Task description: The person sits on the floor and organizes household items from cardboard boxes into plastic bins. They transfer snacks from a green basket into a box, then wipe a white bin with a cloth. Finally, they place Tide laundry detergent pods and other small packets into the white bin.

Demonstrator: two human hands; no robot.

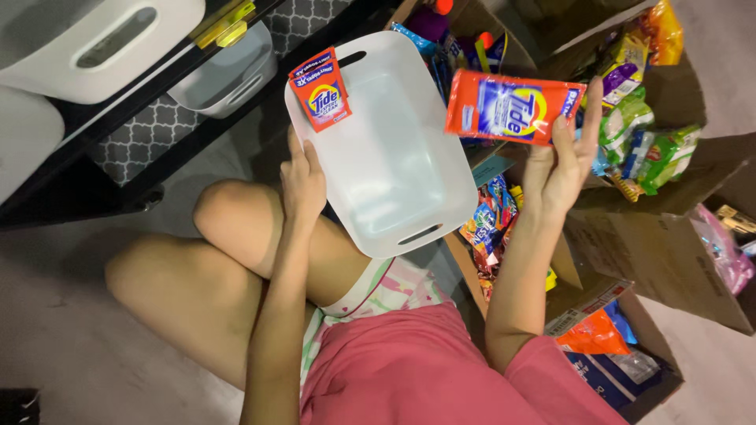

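The white plastic bin (386, 149) sits tilted on the person's bent knee, its inside bare and its slotted handles at the near and far ends. The left hand (303, 185) has a grip clenched on the bin's left rim, and the same hand pins a small orange-red sachet (321, 89) upright against that rim (thumb side hidden, so how firmly it is pinched I cannot tell). The right hand (565, 157) is raised beside the bin, fingers spread, its grip grasping a larger orange and blue sachet (512, 108) flat and level above the bin's right edge.

Behind and to the right, open cardboard boxes (669, 252) hold a jumble of coloured snack packets (642, 134), and a further box near the hip holds blue and orange packs. To the left stand a dark shelf frame (118, 149) and other pale bins (228, 75) on the floor.

The likely slip, in my judgement: the bin rests on one knee with only one hand on it, so it could tip and slide off; the small sachet, held by the same busy hand, could drop outside the rim.
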